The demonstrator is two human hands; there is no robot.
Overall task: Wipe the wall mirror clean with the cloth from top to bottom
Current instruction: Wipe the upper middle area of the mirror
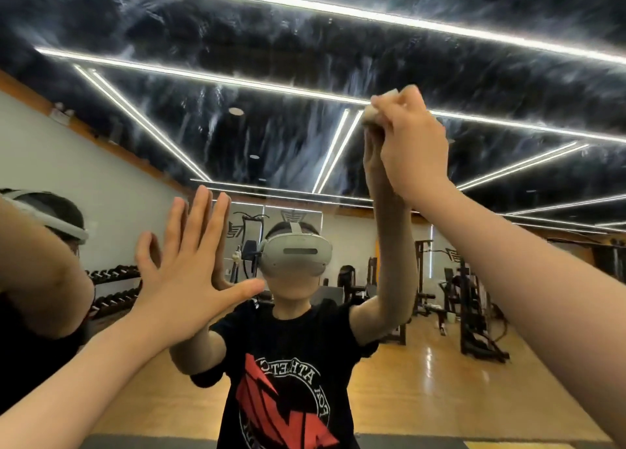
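We have one head-worn view, close to the mirror [305, 76], facing it squarely and tilted upward; our reflection fills the lower centre.

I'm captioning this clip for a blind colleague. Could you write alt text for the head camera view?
A person's right hand presses a bunched cloth high against a streaky wall mirror, while the left hand rests flat and open on the glass lower down. The mirror reflects the person wearing a headset and a gym with weight machines.

Gym, dumbbell rack [115, 291], weight machines [474, 309], wood floor [423, 381]
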